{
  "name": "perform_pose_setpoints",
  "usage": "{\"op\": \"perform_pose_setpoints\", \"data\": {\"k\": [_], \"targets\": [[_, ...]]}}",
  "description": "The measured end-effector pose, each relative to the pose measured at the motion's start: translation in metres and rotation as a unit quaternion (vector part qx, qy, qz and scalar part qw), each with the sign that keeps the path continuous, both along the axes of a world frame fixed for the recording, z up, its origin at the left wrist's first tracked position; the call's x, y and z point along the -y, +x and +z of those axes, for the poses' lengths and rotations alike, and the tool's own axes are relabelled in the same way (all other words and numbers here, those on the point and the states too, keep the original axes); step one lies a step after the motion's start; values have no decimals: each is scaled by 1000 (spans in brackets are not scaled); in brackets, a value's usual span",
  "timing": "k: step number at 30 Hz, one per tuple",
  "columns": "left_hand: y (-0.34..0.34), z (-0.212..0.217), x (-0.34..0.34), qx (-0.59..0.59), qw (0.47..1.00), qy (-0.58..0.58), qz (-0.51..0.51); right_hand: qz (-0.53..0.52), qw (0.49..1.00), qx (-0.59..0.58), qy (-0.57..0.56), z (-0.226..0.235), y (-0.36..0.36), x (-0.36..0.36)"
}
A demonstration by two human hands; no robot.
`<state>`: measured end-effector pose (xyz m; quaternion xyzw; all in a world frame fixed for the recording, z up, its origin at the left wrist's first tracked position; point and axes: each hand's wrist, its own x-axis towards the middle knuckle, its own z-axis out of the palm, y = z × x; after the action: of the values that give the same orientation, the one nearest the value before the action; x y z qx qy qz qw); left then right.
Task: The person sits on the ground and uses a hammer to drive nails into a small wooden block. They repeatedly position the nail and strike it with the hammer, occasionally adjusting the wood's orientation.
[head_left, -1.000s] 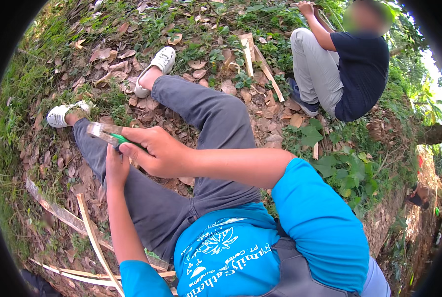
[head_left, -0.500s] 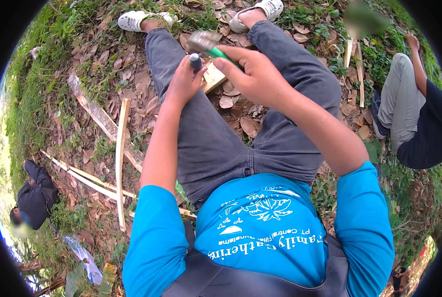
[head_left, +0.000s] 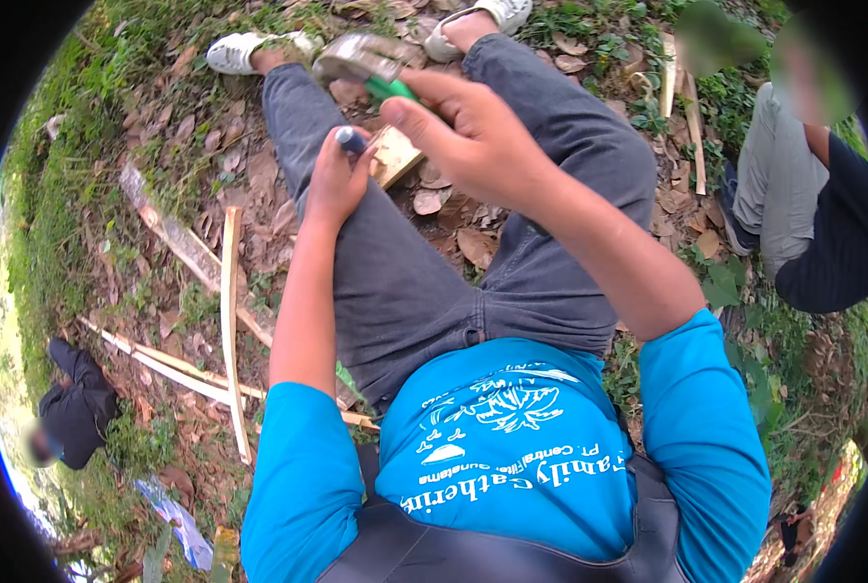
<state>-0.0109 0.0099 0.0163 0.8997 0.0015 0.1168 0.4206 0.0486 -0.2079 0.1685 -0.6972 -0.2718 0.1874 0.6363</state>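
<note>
My left hand is closed round a chisel-like tool. Only the rounded end of its dark blue handle shows, pointing up; its lower part is hidden by the hand. In my right hand is a hammer with a green handle, gripped tightly. Its metal head, slightly smeared by motion, hangs above and beyond the blue handle, apart from it. Below the hands, between my legs, lies a pale wooden block, partly covered by the left hand and the right fingers.
Long wood strips and a rough plank lie left on leaf-strewn ground. More strips lie at the far right, near a seated person. Another person sits at left, above a plastic bag.
The hammer head has risen and moved left, away from the blue handle's end. My left hand keeps its grip. The whole view has shifted slightly.
</note>
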Motion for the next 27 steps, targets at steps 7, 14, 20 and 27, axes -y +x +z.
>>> {"op": "perform_pose_setpoints", "data": {"k": [7,14,20,27], "targets": [[-6,-25,-14,11,986,-85,146,8,998,-65,-15,-60,-37,4],[-6,-28,-22,31,989,-82,117,10,989,-147,-4,-80,-55,4],[-9,-3,3,67,996,54,30,-11,984,-176,-18,-102,-61,1],[-13,-2,22,-36,980,177,-79,-32,970,-240,-22,-106,-50,3]]}}
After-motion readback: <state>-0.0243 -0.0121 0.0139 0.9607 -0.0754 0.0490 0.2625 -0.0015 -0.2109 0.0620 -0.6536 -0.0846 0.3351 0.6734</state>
